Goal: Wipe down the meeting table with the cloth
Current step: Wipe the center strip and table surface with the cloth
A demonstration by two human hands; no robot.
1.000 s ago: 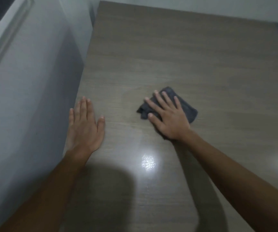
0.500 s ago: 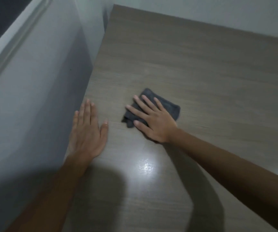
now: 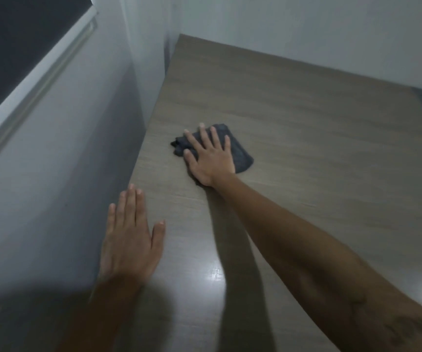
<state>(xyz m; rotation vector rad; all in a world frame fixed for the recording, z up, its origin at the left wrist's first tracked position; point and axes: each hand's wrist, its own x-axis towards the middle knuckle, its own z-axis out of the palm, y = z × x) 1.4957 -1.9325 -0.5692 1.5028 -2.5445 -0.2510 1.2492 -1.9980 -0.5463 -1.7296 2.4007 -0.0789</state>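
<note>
cloth [image 3: 240, 158] perhaps half hidden under hand [image 3: 211, 158]

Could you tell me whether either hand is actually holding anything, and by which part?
Neither grips anything. The right hand presses flat on the dark cloth; the left hand lies flat at the table edge.

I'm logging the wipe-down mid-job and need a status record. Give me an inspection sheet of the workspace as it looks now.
Surface: wood-grain meeting table; a bright light glare sits near the close edge.
Job's things: dark cloth, bunched, lying on the table toward its left edge.
Clutter: nothing seen.
Grippers: right hand lies flat with spread fingers, pressing on the cloth; left hand lies flat with straight fingers at the table's left edge, holding nothing.
Cables: nothing seen.
Surroundings: pale wall close along the table's left side, with a dark window above it; another pale wall behind the far edge.
</note>
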